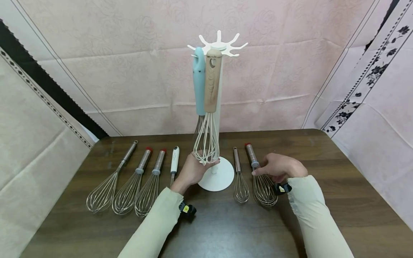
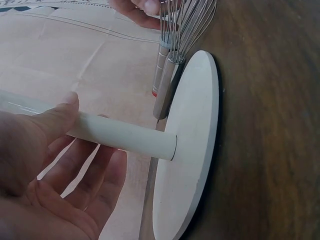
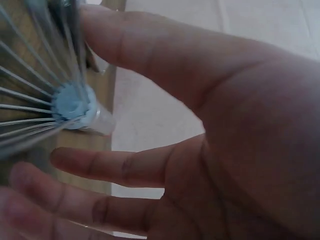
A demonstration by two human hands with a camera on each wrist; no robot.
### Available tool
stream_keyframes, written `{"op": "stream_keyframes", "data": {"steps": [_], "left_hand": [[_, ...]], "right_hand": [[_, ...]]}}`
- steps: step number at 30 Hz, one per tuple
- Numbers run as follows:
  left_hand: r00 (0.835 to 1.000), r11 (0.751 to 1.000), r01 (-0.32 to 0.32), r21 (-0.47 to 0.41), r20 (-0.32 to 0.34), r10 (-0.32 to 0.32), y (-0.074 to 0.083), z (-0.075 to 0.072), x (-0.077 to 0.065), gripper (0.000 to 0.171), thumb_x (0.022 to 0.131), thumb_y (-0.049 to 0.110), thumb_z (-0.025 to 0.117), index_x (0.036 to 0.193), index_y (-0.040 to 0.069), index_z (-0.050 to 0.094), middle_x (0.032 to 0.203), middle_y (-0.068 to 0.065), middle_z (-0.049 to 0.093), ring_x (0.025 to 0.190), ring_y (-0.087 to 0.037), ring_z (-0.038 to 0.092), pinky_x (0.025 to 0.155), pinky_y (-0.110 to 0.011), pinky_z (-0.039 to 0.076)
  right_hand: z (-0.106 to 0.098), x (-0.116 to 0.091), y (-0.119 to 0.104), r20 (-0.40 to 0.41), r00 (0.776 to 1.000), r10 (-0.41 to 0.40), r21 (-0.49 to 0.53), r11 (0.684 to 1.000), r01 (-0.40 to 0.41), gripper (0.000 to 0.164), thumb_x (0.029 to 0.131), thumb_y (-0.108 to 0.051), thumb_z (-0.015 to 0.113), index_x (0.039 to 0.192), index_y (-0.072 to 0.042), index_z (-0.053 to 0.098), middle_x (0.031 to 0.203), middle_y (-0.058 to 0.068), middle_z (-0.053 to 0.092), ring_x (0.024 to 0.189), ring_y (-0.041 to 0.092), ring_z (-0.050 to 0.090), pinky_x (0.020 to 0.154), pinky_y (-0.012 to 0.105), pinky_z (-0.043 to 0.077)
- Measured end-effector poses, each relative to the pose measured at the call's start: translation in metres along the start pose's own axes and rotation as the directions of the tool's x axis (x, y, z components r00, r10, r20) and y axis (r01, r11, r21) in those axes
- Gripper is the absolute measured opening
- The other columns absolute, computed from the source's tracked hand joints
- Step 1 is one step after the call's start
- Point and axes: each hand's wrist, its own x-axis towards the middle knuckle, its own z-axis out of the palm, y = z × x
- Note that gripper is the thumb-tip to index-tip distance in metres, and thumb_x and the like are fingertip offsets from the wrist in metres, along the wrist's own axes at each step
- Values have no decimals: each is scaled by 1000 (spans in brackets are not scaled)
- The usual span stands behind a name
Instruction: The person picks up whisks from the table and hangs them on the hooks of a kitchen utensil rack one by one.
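Note:
A white stand [image 1: 217, 181] with a round base and a ring of hooks holds a blue-handled whisk [image 1: 199, 82] and a beige-handled whisk [image 1: 213, 80]. Low on its pole [image 2: 132, 137], my left hand [image 1: 192, 171] grips the stand, thumb on one side and fingers on the other. Toward the right, my right hand [image 1: 282, 166] is over a red-tipped whisk [image 1: 264, 190] lying on the table. In the right wrist view its fingers [image 3: 142, 167] are spread beside the wires, with the thumb close to them. A smaller metal whisk [image 1: 241, 190] lies between the stand and that whisk.
Left of the stand lie a long metal whisk [image 1: 102, 191], two red-tipped whisks, one of them nearer the stand [image 1: 148, 195], and a white-handled utensil [image 1: 175, 160] partly behind my left arm. Pale cloth [image 1: 145, 71] hangs behind the brown table [image 1: 226, 229].

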Motion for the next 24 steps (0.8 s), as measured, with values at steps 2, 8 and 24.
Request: {"op": "stream_keyframes", "data": {"steps": [2,8,24], "left_hand": [[1000,1000,-2,1,0,2,0,0,0,19,92,29,78,106,16,76,110,-2,75,102,-19,67,84,-36,54],[1000,999,-27,18,-8,27,1,-1,0,19,91,29,78,106,17,76,112,-2,75,103,-19,67,85,-36,54],[1000,1000,-15,9,0,15,0,-1,-1,19,92,31,78,105,18,75,113,-2,73,103,-18,66,86,-37,54]], "right_hand": [[1,3,2,5,1000,4,-3,1000,-4,62,93,-45,73,133,-1,60,95,9,65,72,23,66,64,36,58],[2,8,4,28,999,-18,29,999,17,37,95,-34,71,111,-1,66,80,8,65,70,20,67,64,34,58],[-6,1,1,-74,988,-137,76,987,142,31,99,-23,64,113,3,52,81,11,64,65,18,64,62,35,57]]}}
